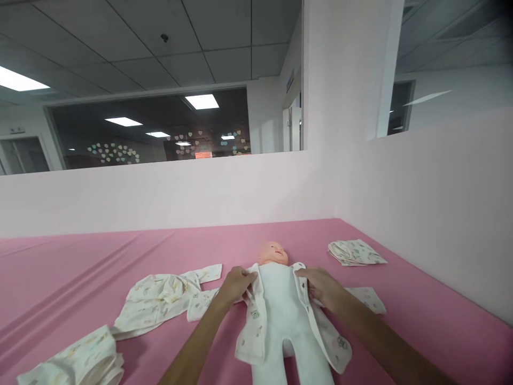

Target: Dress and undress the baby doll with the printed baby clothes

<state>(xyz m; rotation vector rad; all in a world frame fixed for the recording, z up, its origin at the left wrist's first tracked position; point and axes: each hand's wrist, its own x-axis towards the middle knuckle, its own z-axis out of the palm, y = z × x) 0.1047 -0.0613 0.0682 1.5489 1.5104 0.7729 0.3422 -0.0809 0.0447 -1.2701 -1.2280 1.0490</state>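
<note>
Lying face-up on the pink sheet (120, 256), a baby doll (280, 315) is seen centre-near, with its head toward the far wall and its legs toward the cam. A printed jacket (252, 326) is worn open on it, both front panels spread off the white torso. One sleeve is laid out to the right, partly hidden by the forearm.

L hand (236, 283): fingers are closed on the edge of the jacket's left panel, up by the doll's shoulder, and the fabric is pinched between thumb and fingers. R hand (323, 289): fingers are curled over the right panel edge at about the same height, with cloth held under them. The thumb side is not clearly seen. Both hands are placed just beside the torso, one on each side, with the forearms entering from the near edge.

Other items on the sheet:
- A loose garment (160, 299), same print, is spread left of the doll, its near end touching the jacket area.
- A folded cloth (356, 252) is set far right, apart from the doll.
- A stacked cloth (80, 361) is seen at the near-left corner.

A white wall (420, 214) is seen behind and to the right, and a dark window (152, 128) is set above it.
</note>
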